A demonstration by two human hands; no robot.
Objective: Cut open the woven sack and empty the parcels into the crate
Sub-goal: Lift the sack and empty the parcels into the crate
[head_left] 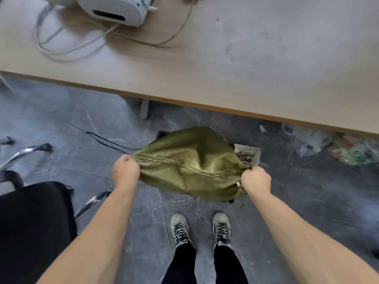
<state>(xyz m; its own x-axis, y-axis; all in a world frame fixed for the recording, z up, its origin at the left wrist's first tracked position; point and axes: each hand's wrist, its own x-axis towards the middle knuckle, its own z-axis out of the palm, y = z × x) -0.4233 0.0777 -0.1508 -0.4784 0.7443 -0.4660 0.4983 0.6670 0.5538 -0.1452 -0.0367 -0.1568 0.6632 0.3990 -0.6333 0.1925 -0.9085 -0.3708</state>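
sack [190, 162] (olive) | hands: left [125, 171], right [256, 179] grip ends

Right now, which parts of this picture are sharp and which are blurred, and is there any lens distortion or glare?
Head view: the green sack, the left hand and the right hand are fairly sharp; the white device and the litter on the floor are smeared; the forearms stretch toward the lower corners, a wide-angle effect; light is soft, glare only on the chrome chair legs.

Wooden table [266, 78] above grey marbled floor [102, 119]
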